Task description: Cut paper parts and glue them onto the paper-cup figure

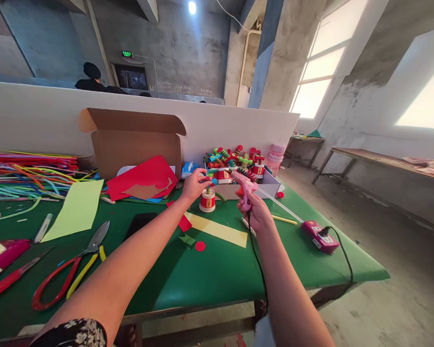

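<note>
My left hand (pixel 194 187) is pinched at a small blue ball (pixel 213 181) on top of a paper-cup figure. Below it, the red and white paper cup (pixel 207 200) stands upside down on the table, with dark green coils about it. My right hand (pixel 257 212) is wrapped round the grip of a pink glue gun (pixel 244 187). Its nozzle points left towards the ball, and a clear glue stick (pixel 280 205) sticks out behind. A black cord hangs from the grip. The fingertips of my left hand partly hide where they touch the ball.
Behind the cup stands a white box (pixel 269 191) of finished-looking figures. A yellow paper strip (pixel 220 230) and red disc (pixel 200 246) lie in front. Scissors (pixel 94 241), pipe cleaners (pixel 32 178) and a brown carton (pixel 137 144) are left; a purple power strip (pixel 320 236) is right.
</note>
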A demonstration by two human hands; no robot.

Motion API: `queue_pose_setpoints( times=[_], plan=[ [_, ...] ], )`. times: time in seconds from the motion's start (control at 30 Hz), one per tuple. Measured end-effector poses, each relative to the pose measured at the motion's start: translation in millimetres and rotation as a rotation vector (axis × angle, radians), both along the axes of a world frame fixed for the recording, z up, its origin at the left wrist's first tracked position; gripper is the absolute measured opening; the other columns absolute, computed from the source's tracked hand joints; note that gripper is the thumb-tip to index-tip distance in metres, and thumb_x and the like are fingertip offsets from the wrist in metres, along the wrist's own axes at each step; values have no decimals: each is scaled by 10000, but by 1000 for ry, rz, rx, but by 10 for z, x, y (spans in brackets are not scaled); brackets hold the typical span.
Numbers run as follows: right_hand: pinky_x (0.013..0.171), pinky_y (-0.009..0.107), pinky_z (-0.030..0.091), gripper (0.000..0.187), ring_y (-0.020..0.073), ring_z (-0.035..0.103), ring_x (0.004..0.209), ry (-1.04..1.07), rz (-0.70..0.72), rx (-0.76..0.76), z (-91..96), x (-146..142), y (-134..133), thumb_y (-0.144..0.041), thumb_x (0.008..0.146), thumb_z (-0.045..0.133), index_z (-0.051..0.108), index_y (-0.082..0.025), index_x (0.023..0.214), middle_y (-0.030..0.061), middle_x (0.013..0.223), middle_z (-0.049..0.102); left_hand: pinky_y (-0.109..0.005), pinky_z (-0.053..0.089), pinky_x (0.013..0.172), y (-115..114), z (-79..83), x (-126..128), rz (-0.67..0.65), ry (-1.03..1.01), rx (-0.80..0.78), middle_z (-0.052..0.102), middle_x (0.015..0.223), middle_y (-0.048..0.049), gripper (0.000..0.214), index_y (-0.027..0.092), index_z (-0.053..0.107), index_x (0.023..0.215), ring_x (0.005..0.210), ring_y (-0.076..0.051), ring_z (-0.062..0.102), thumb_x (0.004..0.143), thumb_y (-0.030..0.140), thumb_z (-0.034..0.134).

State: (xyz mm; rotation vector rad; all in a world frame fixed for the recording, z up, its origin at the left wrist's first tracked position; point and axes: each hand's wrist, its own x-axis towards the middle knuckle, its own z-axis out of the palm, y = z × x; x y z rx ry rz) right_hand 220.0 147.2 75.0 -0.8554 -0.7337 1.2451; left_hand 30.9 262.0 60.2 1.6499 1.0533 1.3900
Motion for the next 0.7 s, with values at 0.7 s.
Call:
queue_pose_setpoints(
  times=[0.7],
  plan=[
    [551, 310, 450, 398, 203, 588, 553, -1365, -308, -289, -424, 1243, -497, -430, 851, 478, 632, -206, 560, 51, 563, 624, -304, 546, 716, 70, 140, 49, 85, 100, 60, 720, 815, -32, 395, 194, 571, 1051, 770, -190, 702, 682, 184, 709]
  ],
)
